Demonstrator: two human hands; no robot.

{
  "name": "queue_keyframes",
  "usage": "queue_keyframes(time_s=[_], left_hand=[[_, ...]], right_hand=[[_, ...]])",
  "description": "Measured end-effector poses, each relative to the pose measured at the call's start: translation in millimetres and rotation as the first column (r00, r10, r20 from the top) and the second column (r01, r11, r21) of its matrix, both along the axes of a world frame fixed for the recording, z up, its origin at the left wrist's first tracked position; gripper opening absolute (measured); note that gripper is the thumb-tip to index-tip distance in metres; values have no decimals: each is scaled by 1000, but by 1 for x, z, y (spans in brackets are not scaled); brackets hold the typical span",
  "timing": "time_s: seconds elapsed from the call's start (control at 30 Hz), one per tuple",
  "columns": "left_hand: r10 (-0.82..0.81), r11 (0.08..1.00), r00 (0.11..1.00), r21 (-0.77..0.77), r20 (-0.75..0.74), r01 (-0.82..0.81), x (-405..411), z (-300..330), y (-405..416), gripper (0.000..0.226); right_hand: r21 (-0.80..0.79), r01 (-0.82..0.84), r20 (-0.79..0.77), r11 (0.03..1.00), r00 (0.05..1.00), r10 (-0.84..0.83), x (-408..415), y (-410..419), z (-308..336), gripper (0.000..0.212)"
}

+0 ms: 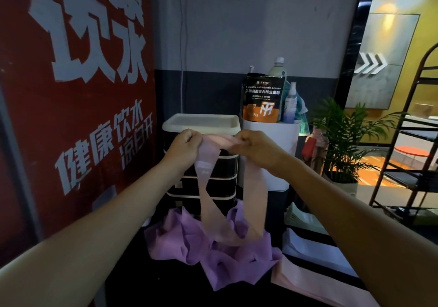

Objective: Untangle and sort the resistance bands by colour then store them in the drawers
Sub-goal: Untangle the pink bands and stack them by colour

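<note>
Both my hands hold up a pale pink resistance band [254, 200] in front of the drawer unit. My left hand [183, 147] grips its top left end and my right hand [254, 149] grips the top right. The band hangs in a long twisted loop down to a crumpled purple band [213, 254] lying on the dark surface. Another pale pink band [315, 285] lies flat at the lower right. The black drawer unit [220, 183] with white trim and a white top stands behind, its stacked drawers shut.
A white bin [279, 140] beside the drawers carries a supplement pouch [262, 98], a bottle and a spray bottle. White papers [310, 247] lie at the right. A potted palm [343, 140] and a metal rack [414, 128] stand further right. A red wall poster fills the left.
</note>
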State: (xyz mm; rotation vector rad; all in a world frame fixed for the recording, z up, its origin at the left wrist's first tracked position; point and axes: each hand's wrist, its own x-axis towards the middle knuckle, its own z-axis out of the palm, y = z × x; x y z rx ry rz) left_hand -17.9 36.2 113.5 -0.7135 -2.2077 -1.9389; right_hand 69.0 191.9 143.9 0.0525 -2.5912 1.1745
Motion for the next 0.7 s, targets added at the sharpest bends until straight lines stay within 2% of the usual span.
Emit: queue_keyframes(time_s=[0.07, 0.13, 0.2, 0.33, 0.43, 0.5, 0.53, 0.57, 0.6, 0.63, 0.7], left_hand=[[-59, 995, 994, 82, 90, 52, 1, -2, 0, 23], [-119, 977, 978, 194, 171, 85, 2, -3, -1, 22], [-159, 962, 965, 251, 210, 104, 3, -3, -3, 21], [-198, 937, 945, 333, 262, 104, 3, -2, -3, 23], [-171, 943, 944, 325, 282, 74, 1, -2, -1, 24], [-149, 945, 943, 323, 298, 47, 0, -4, 1, 24], [-130, 946, 942, 324, 311, 24, 0, -5, 3, 23], [-108, 947, 940, 321, 323, -2, -1, -6, 3, 21], [-85, 949, 938, 315, 336, -26, -3, -7, 4, 20], [-66, 951, 935, 307, 348, -47, -4, -8, 3, 19], [-37, 956, 928, 285, 370, -76, -9, -12, -1, 18]], right_hand=[[134, 39, -3, 990, 999, -39, -3, 4, -4, 22], [109, 62, -17, 992, 998, -60, -3, 8, -9, 20], [79, 89, -36, 993, 996, -87, -2, 13, -14, 10], [284, 235, -52, 930, 972, -230, -2, 28, -25, 17], [223, 276, -3, 935, 959, -282, -1, 35, -30, 19], [59, 291, 32, 955, 956, -293, 3, 33, -30, 17], [-150, 278, 62, 949, 960, -271, 6, 30, -29, 17], [-402, 240, 105, 884, 971, -215, 10, 26, -27, 17], [-598, 194, 132, 778, 981, -143, 12, 24, -26, 15], [-680, 157, 132, 716, 987, -91, 14, 24, -26, 14], [-706, 120, 127, 698, 991, -43, 17, 26, -26, 16]])
